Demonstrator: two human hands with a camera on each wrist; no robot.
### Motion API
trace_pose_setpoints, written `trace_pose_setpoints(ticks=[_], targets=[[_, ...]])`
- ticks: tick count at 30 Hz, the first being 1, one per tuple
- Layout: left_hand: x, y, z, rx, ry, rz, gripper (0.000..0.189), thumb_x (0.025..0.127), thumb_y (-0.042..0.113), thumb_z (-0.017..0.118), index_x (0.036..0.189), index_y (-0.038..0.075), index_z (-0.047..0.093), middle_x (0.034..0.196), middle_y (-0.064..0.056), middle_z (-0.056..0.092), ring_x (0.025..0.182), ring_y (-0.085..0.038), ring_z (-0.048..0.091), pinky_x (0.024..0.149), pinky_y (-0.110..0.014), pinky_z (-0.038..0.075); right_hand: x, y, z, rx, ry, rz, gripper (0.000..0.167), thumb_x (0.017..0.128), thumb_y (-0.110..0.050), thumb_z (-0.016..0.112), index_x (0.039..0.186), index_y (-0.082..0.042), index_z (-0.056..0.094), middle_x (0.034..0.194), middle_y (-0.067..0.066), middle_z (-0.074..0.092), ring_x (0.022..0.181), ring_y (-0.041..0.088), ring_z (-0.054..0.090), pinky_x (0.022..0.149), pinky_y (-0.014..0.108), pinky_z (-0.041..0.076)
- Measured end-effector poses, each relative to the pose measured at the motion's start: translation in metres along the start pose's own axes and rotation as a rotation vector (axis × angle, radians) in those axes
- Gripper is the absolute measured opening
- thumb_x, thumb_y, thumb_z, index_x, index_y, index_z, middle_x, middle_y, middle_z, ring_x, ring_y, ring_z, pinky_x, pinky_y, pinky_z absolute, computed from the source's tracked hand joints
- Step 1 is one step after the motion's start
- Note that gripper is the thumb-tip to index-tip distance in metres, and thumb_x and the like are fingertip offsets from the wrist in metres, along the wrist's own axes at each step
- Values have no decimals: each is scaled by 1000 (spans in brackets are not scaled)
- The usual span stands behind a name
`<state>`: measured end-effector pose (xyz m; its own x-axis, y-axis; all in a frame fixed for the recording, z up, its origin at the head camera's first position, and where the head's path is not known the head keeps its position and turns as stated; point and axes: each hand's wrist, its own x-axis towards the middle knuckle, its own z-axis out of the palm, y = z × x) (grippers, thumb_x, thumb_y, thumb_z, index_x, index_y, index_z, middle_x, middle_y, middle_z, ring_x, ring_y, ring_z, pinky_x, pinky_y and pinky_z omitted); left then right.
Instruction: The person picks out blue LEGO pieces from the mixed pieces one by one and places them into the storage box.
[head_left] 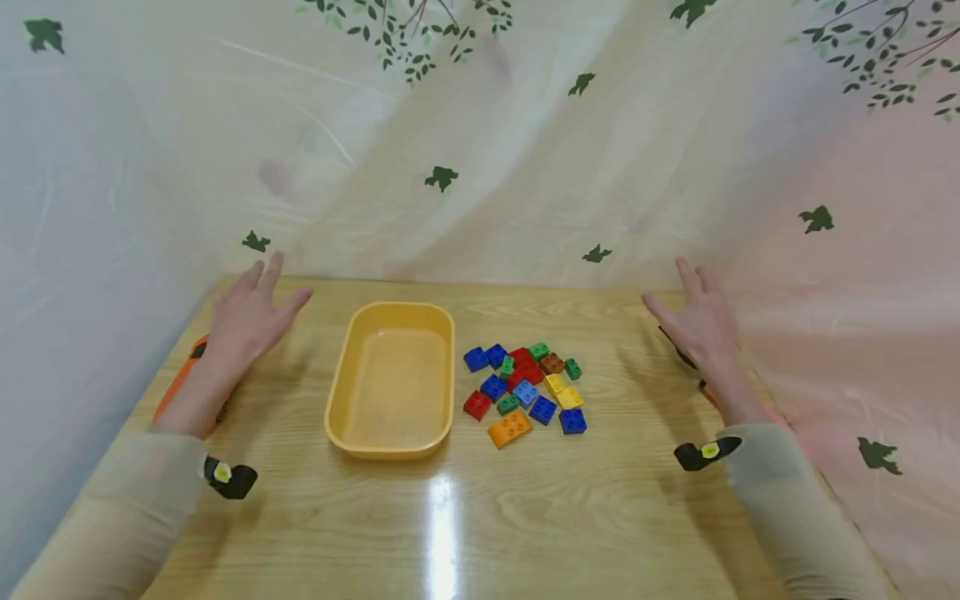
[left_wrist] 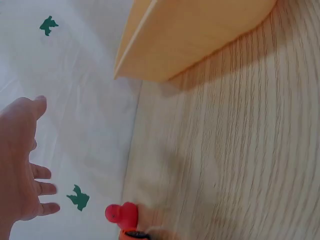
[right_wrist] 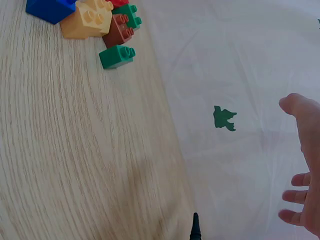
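Observation:
My left hand [head_left: 253, 315] is raised over the table's far left part, fingers spread and holding nothing. On the opposite side, my right hand [head_left: 703, 321] hovers with its thumb stretched inward, also holding nothing. Between them stands a yellow-orange plastic tub [head_left: 390, 387] with a bare floor, the left hand being nearer to it. Just right of the tub lies a loose cluster of toy building bricks [head_left: 527, 372] in blue, red, green, yellow, brown and orange. A small green brick [right_wrist: 115, 57] sits at the cluster's edge in the right wrist view.
An orange-and-black object [head_left: 180, 379] lies partly hidden under the left forearm. A red toy duck [left_wrist: 125, 216] shows near the table's far edge. A thin black object [head_left: 677, 347] lies beneath the right hand. Pale curtains [head_left: 510, 208] with green bird prints enclose the wooden table [head_left: 510, 517].

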<state>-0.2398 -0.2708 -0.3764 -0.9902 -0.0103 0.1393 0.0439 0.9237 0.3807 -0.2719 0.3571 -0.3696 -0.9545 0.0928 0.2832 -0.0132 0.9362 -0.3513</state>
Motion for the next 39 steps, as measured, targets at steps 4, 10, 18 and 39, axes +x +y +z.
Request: trace_pose_setpoints(ticks=[4,10,18,39], targets=[[-4,12,7,-101,8,1,86,104,69,28,167,16,3,159,-38,31,144,-59,32,114,-77,26,-7,-4,3,120,70,29,81,96,-60,57,163,-22,33,154,27,43,135,50,47,100,71,42],[-13,31,19,-284,-7,5,83,105,66,31,167,13,16,149,-31,49,122,-47,56,93,-66,50,-22,-9,12,326,107,4,69,98,-45,64,157,-17,44,143,24,55,124,45,58,97,62,50],[-21,41,40,-382,-32,8,74,108,60,33,162,9,31,133,-29,60,114,-42,60,93,-58,53,-32,-17,38,514,138,-74,53,98,-29,70,147,-14,58,133,21,62,111,27,64,86,15,49],[-41,33,61,-434,-151,-51,62,106,49,50,154,9,48,112,-20,70,91,-27,64,74,-29,49,-82,-39,66,569,-237,-322,40,98,-14,72,136,-11,65,113,14,71,97,-1,63,84,16,56]])
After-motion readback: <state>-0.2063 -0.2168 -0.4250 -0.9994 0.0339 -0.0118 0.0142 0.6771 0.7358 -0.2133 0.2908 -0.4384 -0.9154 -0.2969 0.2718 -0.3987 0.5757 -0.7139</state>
